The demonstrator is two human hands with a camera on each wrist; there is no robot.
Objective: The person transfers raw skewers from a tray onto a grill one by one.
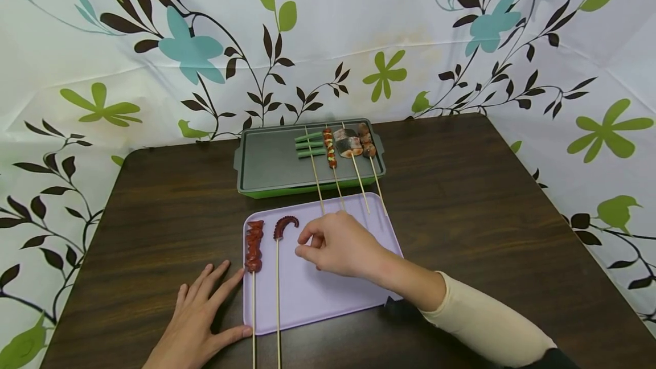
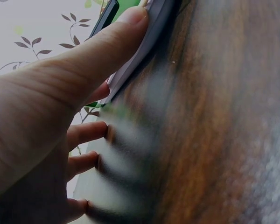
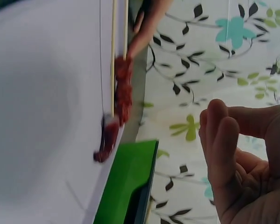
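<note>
My left hand [image 1: 197, 312] lies spread at the left side of the lilac tray [image 1: 328, 306], its thumb and index fingertip at the rim. In the left wrist view the thumb [image 2: 98, 51] reaches up to the tray's edge. My right hand [image 1: 340, 244] hovers over the tray, fingers loosely bent and nothing between thumb and fingertips. Just left of it on the tray lies an octopus tentacle skewer [image 1: 285, 225]. Beside that one lies a skewer of dark red meat pieces [image 1: 253, 246]. Both sticks extend past the tray's near edge.
Behind the tray stands a green-sided grill with a dark plate [image 1: 269, 155]. On its right half lie a green vegetable skewer [image 1: 310, 145], a red-and-yellow skewer [image 1: 329, 148], a fish skewer [image 1: 347, 142] and a brown ball skewer [image 1: 366, 140], their sticks pointing nearward over the tray.
</note>
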